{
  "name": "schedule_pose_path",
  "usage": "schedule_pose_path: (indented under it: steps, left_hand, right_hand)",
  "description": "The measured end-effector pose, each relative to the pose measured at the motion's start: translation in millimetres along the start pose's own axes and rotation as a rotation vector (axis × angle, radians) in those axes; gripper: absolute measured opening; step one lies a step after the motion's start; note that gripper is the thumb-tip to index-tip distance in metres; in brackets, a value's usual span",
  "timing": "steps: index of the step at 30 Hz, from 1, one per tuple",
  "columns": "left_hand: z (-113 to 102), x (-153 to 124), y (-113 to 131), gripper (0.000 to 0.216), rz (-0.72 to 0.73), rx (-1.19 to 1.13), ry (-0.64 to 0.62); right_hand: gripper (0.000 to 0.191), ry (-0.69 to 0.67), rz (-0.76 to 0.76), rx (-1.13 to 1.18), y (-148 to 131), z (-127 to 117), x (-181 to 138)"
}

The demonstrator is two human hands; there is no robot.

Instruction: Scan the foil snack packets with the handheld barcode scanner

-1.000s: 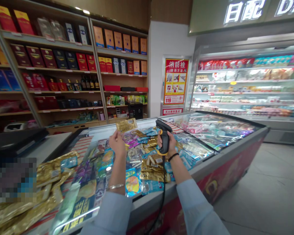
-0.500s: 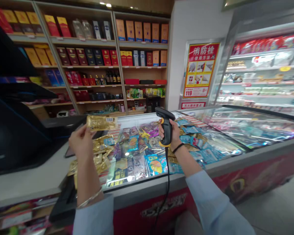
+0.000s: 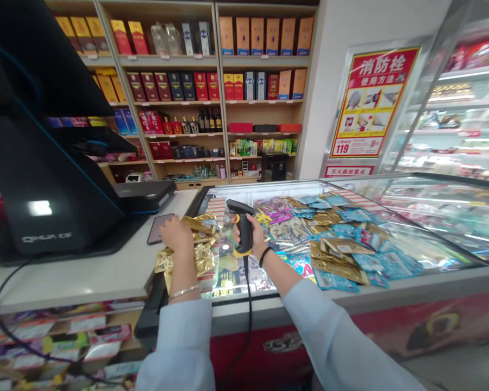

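The hands are held apart. The scanner [image 3: 245,239] is gripped in the right hand [image 3: 256,237], upright above the glass top of the freezer [image 3: 350,297], its cord [image 3: 248,304] hung down at the near side. The left hand [image 3: 177,234] is lowered over the gold packets [image 3: 204,259] piled at the freezer's left end, close to the phone [image 3: 156,230] on the white worktop [image 3: 85,278]. Its fingertips are largely hidden, so whether a packet is grasped cannot be told. To the right, more gold packets and blue packets [image 3: 391,262] are heaped together on the glass.
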State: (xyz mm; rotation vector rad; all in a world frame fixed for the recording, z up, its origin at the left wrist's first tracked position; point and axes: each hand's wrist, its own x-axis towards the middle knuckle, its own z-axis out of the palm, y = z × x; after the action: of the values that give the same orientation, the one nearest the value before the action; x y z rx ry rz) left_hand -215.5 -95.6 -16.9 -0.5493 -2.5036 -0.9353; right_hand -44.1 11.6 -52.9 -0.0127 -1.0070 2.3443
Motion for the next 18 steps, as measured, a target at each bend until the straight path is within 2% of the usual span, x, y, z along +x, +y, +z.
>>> schedule_pose_path:
  steps: [5, 10, 18]
  left_hand:
    - [-2.5, -1.9, -0.5, 0.039, -0.045, 0.026, 0.016]
    - [-3.7, -0.8, 5.0, 0.049, 0.034, -0.036, 0.075]
    - [-7.4, -1.1, 14.2, 0.055, 0.061, -0.012, 0.092]
  right_hand:
    - [0.045, -0.011, 0.119, -0.007, 4.6, -3.0, -3.6]
    - [0.044, -0.003, 0.096, 0.030, 5.0, -7.4, 2.3]
    - [0.044, 0.200, 0.135, 0.134, -4.9, -1.7, -0.5]
